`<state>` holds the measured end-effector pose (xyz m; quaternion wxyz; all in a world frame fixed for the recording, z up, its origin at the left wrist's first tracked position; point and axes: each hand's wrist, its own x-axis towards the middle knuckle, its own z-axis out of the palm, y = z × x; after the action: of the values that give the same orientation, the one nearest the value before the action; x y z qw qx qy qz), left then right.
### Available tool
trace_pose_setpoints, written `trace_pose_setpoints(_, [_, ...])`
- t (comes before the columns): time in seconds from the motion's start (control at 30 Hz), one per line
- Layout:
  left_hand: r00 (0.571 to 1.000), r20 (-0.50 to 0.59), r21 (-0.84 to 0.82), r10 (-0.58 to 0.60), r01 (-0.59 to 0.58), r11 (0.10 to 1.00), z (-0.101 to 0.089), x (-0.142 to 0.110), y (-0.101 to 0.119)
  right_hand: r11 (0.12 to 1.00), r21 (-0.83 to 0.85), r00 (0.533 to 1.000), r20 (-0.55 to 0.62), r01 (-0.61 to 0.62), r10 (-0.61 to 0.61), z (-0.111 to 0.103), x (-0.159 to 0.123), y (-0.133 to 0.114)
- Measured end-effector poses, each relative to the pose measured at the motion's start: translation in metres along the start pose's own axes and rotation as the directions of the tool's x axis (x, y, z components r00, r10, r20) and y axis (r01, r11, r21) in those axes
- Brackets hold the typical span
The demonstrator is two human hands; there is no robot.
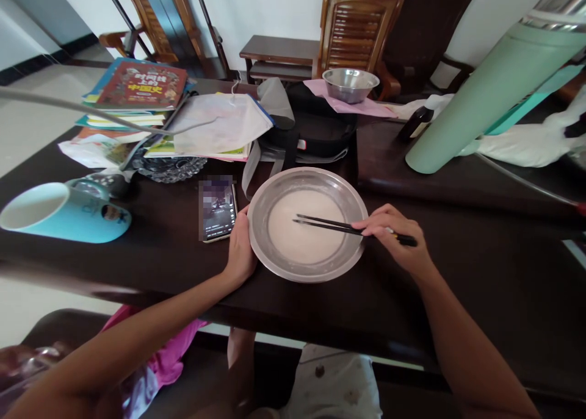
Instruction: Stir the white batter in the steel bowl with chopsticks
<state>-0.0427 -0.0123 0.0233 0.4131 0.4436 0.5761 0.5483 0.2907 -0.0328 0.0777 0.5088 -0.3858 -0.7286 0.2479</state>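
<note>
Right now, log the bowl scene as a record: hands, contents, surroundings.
left hand: against the metal bowl, left side; fingers partly hidden
right hand: holding black chopsticks
chopstick tips: over the bowl's contents; contact unclear
contents: pale, milky liquid
left of bowl: phone, screen lit; blue mug farther out
behind bowl: black bag
surface: dark table

Nearer bowl on table; phone left, mug farther left, bag behind bowl.
</note>
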Motion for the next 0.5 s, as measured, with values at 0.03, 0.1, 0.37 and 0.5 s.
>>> trace_pose_setpoints(0.03, [1.000,0.000,0.003,0.001,-0.001,1.000,-0.0001,0.0002,0.0000,1.000,0.008,0.998,-0.056,-0.009,0.010,-0.0015,-0.0005,0.0005])
trace_pose_setpoints(0.1, [1.000,-0.003,0.008,-0.001,0.001,1.000,-0.0003,0.0006,-0.0003,0.998,0.058,0.996,-0.088,-0.024,0.029,-0.0029,-0.0012,0.0014])
trace_pose_setpoints(0.37, [1.000,-0.009,0.002,-0.007,0.007,1.000,0.0002,0.0004,0.0012,0.999,-0.031,1.000,-0.020,0.010,-0.011,0.0004,0.0010,0.0009])
trace_pose_setpoints(0.5, [1.000,-0.024,0.005,-0.007,0.007,1.000,0.0019,-0.0010,0.0041,0.997,0.075,0.996,-0.085,-0.005,0.012,-0.0039,-0.0013,-0.0003])
